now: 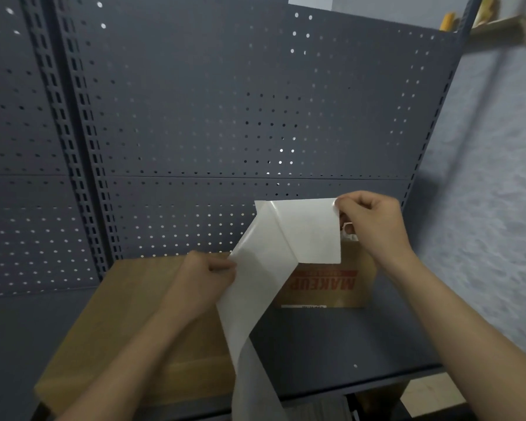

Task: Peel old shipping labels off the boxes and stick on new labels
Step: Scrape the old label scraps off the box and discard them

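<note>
A white label (312,232) is held up in the air above the shelf, half peeled from its long translucent backing strip (252,302). My right hand (374,223) pinches the label's upper right corner. My left hand (204,278) pinches the backing strip's left edge, and the strip trails down past the shelf's front edge. Behind the label stands a small brown box (331,287) printed with red "MAKEUP" lettering seen upside down. A large plain cardboard box (131,323) lies on the shelf under my left forearm.
The dark grey metal shelf (331,350) is backed by a perforated pegboard panel (225,117) with slotted uprights at the left. A grey wall runs along the right. A wooden ledge (504,27) sits at the upper right.
</note>
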The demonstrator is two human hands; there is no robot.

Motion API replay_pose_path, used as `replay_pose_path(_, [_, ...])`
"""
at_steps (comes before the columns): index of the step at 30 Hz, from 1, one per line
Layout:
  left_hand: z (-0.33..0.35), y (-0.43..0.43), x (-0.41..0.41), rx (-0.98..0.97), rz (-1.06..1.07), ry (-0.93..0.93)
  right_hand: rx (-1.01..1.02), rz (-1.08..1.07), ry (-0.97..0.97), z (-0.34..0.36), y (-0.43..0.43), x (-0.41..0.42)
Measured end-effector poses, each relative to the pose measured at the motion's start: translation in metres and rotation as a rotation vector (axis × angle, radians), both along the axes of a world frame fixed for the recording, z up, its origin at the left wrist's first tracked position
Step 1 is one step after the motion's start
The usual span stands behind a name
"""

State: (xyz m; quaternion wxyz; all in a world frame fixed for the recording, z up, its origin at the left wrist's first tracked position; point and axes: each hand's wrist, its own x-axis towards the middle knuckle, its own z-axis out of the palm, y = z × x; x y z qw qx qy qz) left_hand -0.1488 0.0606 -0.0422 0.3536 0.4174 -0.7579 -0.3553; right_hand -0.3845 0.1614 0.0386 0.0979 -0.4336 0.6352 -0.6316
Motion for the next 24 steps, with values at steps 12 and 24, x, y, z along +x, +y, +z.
replay_pose_path(12, [0.002,-0.006,0.012,-0.008,0.185,-0.166,-0.057,-0.084,0.013,0.005,-0.001,-0.007])
replay_pose_path(24, [0.015,-0.005,0.017,0.133,0.119,-0.201,-0.084,-0.175,0.037,0.004,0.002,-0.023])
